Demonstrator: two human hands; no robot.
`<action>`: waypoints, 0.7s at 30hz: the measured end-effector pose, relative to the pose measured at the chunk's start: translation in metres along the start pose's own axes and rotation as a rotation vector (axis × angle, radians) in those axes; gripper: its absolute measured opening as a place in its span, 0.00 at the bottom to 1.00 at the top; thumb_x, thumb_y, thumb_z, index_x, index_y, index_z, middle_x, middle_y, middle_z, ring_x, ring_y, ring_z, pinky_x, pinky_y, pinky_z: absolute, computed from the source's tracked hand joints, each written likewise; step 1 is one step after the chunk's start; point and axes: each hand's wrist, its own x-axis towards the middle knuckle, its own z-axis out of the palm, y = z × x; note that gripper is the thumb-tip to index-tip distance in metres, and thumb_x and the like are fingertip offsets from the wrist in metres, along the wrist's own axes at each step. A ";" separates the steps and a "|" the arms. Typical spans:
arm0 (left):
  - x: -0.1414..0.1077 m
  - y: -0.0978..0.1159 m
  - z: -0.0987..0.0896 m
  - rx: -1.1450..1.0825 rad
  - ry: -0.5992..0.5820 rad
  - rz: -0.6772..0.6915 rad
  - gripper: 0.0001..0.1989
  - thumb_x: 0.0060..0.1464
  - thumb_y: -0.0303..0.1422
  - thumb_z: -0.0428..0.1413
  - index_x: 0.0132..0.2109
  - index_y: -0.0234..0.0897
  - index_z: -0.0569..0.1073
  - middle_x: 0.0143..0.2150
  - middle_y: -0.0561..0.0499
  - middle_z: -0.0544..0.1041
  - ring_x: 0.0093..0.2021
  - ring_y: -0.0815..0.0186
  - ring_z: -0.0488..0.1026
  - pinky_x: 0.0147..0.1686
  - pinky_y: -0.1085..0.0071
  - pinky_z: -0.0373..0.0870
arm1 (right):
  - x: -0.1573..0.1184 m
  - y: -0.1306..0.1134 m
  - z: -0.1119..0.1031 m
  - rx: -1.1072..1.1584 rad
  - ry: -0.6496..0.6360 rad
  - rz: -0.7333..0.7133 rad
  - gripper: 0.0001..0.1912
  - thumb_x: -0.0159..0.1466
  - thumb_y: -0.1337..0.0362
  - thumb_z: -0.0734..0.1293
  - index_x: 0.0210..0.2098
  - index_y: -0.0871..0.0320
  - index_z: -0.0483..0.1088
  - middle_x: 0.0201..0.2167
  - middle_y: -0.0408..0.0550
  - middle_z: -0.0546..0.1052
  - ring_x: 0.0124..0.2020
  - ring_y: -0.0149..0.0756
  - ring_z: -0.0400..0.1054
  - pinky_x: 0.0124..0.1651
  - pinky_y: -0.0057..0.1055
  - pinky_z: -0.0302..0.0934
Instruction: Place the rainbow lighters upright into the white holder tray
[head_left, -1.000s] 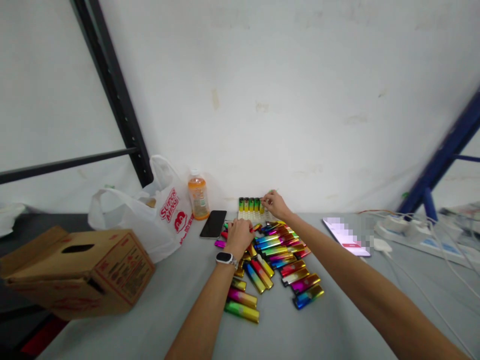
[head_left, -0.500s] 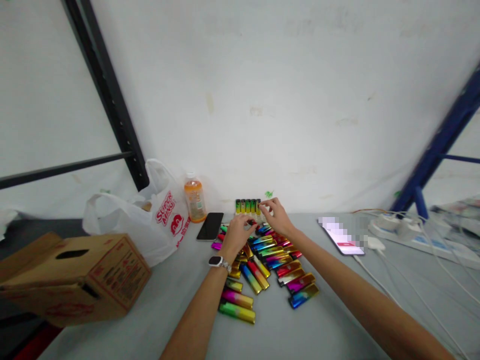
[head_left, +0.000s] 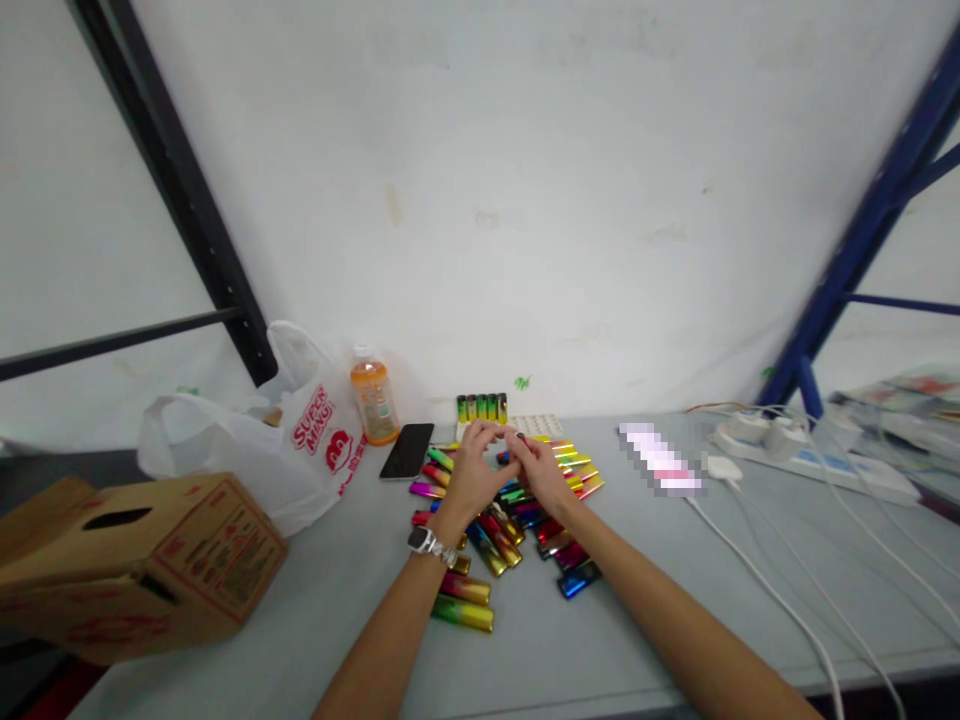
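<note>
My left hand [head_left: 480, 470], with a watch [head_left: 421, 540] on its wrist, has its fingers closed over the pile. My right hand [head_left: 541, 468] meets it fingertip to fingertip. A small dark bit shows between the fingertips, but most of what they hold is hidden. Below and around both hands lie shiny multicoloured lighters [head_left: 463, 612], several in loose rows. Behind the hands is a white tray with holes [head_left: 546, 426]. At its left end a row of green-yellow lighters [head_left: 482, 408] stands upright.
A black phone [head_left: 407, 451] and an orange drink bottle [head_left: 375, 400] are left of the pile. Farther left are a white plastic bag [head_left: 289, 470] and a cardboard box [head_left: 202, 560]. To the right lie a lit phone [head_left: 660, 460], white cables [head_left: 757, 590] and a power strip [head_left: 862, 475].
My right hand has moved away from the standing row and come against my left hand's fingertips. More of the white tray shows now. The view has shifted slightly.
</note>
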 end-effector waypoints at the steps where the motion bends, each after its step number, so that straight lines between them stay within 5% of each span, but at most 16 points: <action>1: -0.001 0.000 -0.002 0.013 -0.028 0.007 0.14 0.52 0.30 0.60 0.48 0.39 0.75 0.45 0.47 0.73 0.44 0.63 0.70 0.47 0.67 0.70 | -0.001 0.000 0.000 -0.028 0.054 -0.010 0.24 0.60 0.42 0.63 0.22 0.56 0.62 0.13 0.35 0.55 0.17 0.28 0.47 0.22 0.28 0.46; 7: -0.002 -0.022 -0.017 0.133 -0.096 0.018 0.06 0.58 0.30 0.53 0.39 0.37 0.75 0.37 0.48 0.75 0.40 0.64 0.71 0.46 0.67 0.69 | -0.002 0.003 -0.006 -0.182 0.260 -0.070 0.17 0.61 0.55 0.59 0.19 0.55 0.57 0.15 0.38 0.56 0.19 0.30 0.50 0.22 0.28 0.45; 15: -0.006 -0.041 -0.015 0.277 -0.262 -0.001 0.06 0.56 0.32 0.56 0.38 0.36 0.76 0.38 0.48 0.77 0.41 0.62 0.72 0.46 0.66 0.67 | -0.005 0.008 -0.008 -0.117 0.192 -0.074 0.24 0.64 0.45 0.60 0.20 0.55 0.57 0.16 0.37 0.55 0.19 0.29 0.49 0.23 0.28 0.47; 21: -0.008 -0.037 -0.011 0.342 -0.279 -0.035 0.07 0.58 0.34 0.56 0.39 0.38 0.77 0.40 0.48 0.78 0.44 0.60 0.72 0.48 0.66 0.65 | 0.000 0.012 -0.008 -0.242 0.264 -0.148 0.18 0.63 0.53 0.60 0.21 0.55 0.57 0.18 0.38 0.58 0.22 0.30 0.52 0.26 0.28 0.47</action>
